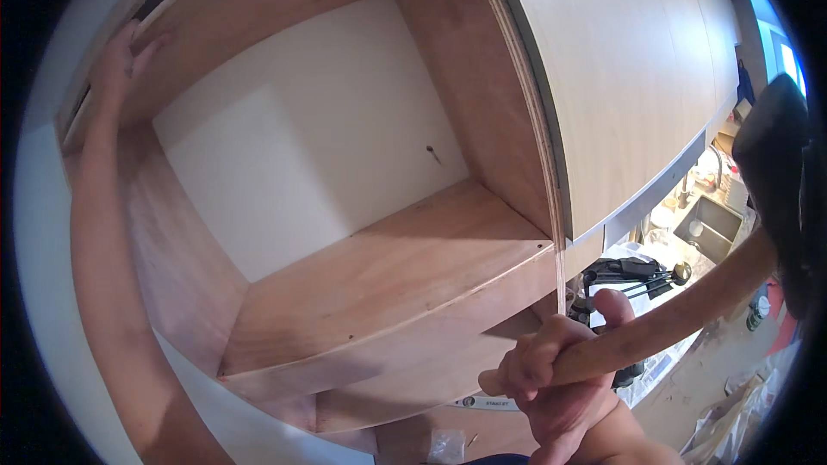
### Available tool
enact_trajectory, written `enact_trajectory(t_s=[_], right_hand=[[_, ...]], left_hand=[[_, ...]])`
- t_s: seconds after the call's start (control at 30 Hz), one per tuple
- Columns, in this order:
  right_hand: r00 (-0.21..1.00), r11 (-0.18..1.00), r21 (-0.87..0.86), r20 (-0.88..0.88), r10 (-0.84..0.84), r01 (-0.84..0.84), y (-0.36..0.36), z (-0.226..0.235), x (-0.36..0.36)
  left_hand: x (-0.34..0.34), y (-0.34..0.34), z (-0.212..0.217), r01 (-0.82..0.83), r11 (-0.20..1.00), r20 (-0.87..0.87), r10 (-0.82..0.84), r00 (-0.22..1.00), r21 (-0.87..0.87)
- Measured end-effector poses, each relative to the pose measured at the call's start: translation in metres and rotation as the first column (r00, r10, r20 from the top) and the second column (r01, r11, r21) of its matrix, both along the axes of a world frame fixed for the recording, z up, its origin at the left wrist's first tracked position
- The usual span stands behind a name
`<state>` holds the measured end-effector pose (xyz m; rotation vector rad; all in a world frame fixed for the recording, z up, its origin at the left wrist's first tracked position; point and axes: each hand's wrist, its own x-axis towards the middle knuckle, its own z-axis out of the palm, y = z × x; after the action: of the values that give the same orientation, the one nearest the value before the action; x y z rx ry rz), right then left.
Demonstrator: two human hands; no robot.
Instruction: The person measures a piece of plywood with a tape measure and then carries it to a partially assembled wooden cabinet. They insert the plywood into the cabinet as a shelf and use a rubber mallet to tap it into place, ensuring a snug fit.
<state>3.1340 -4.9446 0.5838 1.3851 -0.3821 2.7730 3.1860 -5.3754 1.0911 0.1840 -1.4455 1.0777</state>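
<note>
An open plywood cabinet box (388, 267) with a white back panel (301, 120) fills the middle. High at its left side, my left hand (116, 65) grips the front edge of the upper wooden panel (276, 0); its thumb shows on the inner face and the other fingers are partly hidden. My right hand (560, 375), low on the right, is closed round the pale wooden handle of a hammer (680, 314). The hammer's large dark head (775, 155) is raised near the right rim, partly cut off, and touches nothing I can make out.
Pale cabinet doors (620, 60) adjoin the box on the right. Below them are a sink (708, 228) and a cluttered counter with black tools (629, 275). Under the box lie a spirit level (491, 402) and a clear plastic bag (446, 445). Plastic sheeting (732, 418) lies lower right.
</note>
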Motion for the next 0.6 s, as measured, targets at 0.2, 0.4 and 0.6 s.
enact_trajectory(t_s=[0.2,0.4,0.6], right_hand=[[0.982,0.993,0.090,-0.179,-0.056,0.073,0.014,-0.005,-0.017],[0.999,0.999,0.038,0.037,0.019,-0.021,0.023,0.004,0.001],[0.987,0.986,0.077,-0.071,-0.144,0.149,0.019,0.007,-0.011]], left_hand=[[0.010,-0.019,0.000,0.026,0.993,-0.049,-0.032,0.998,-0.112],[-0.010,0.031,-0.013,-0.059,0.975,0.052,0.048,0.997,0.216],[0.007,0.010,-0.009,-0.019,0.988,0.015,0.017,1.000,0.151]])
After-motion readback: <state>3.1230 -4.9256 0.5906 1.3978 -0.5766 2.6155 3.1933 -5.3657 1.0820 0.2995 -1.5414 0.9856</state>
